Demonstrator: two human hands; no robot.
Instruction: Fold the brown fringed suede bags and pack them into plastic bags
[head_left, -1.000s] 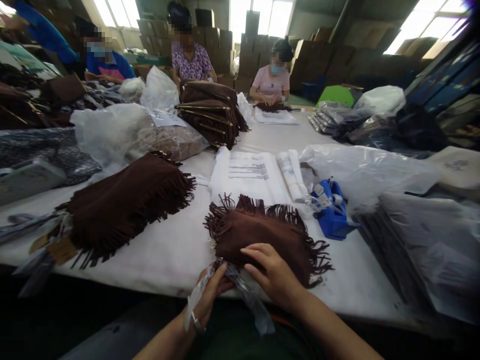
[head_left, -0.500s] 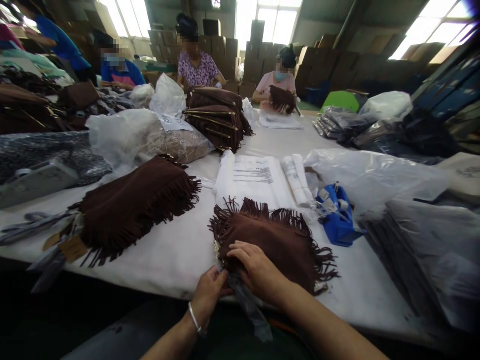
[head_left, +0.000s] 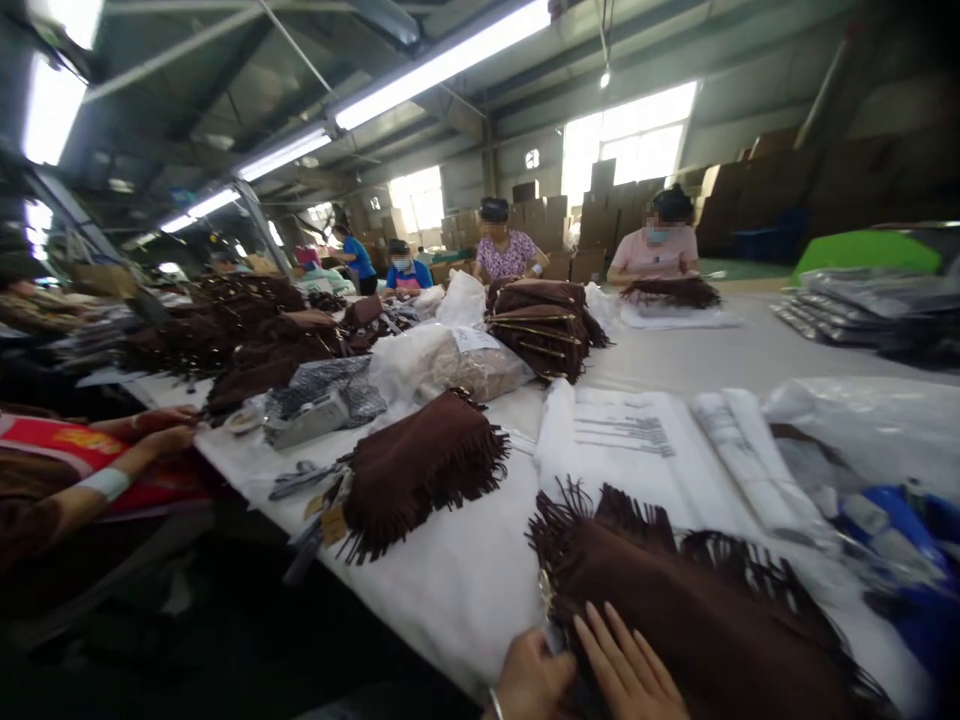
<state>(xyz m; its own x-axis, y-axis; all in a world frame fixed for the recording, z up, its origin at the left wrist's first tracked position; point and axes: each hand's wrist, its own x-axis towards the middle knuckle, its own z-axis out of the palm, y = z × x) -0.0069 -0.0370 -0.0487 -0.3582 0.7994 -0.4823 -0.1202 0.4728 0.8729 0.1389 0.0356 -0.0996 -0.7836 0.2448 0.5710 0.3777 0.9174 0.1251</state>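
Observation:
A brown fringed bag (head_left: 697,610) lies on the table at the lower right, metal hardware at its left end. My left hand (head_left: 531,678) is closed beside that end, around a grey wrapped strap (head_left: 555,638) by the hardware. Fingers stretched out, my right hand (head_left: 630,668) rests flat on the bag's near side; its wrist is cut off by the frame's bottom edge. Left of my hands lies a second brown fringed bag (head_left: 424,470), with a brown tag (head_left: 332,524) and grey wrapped straps at its left end.
White printed plastic bags (head_left: 622,440) lie beyond the near bag, with a blue tape dispenser (head_left: 900,550) to the right. Stacked brown bags (head_left: 540,325) stand farther back, beside a plastic-wrapped bundle (head_left: 450,365). Co-workers sit across the table; another person's hands (head_left: 161,435) are at the left.
My view has swung up and to the left, so the table's things sit lower and farther right. My hands stay at the bag's left end, right fingers flat on it.

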